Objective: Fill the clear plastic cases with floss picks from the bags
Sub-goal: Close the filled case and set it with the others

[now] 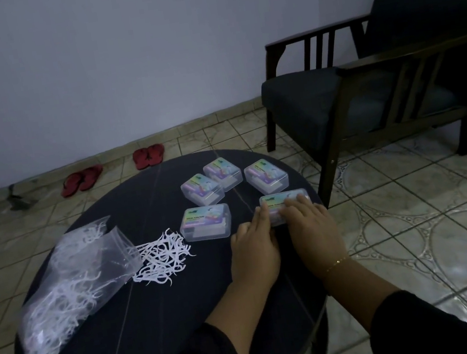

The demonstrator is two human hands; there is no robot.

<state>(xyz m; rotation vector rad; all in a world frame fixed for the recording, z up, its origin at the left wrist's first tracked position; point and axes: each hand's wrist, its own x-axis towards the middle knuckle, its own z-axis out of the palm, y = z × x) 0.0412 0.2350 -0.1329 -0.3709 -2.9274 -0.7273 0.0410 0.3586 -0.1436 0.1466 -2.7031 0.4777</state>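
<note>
Several clear plastic cases with colourful labels lie on a dark round table point(134, 332). The nearest right case point(280, 198) is under both hands: my left hand point(256, 244) and my right hand point(311, 225) rest their straight fingers on its lid. Another case point(205, 222) lies left of it, and three more point(201, 189) point(222, 174) point(266, 176) sit behind. A loose heap of white floss picks point(164, 258) lies left of the hands. Clear plastic bags point(68, 288) with more picks lie at the table's left.
A dark wooden armchair point(365, 86) stands right of the table. Two pairs of red sandals point(81, 180) point(149, 156) lie on the tiled floor by the wall.
</note>
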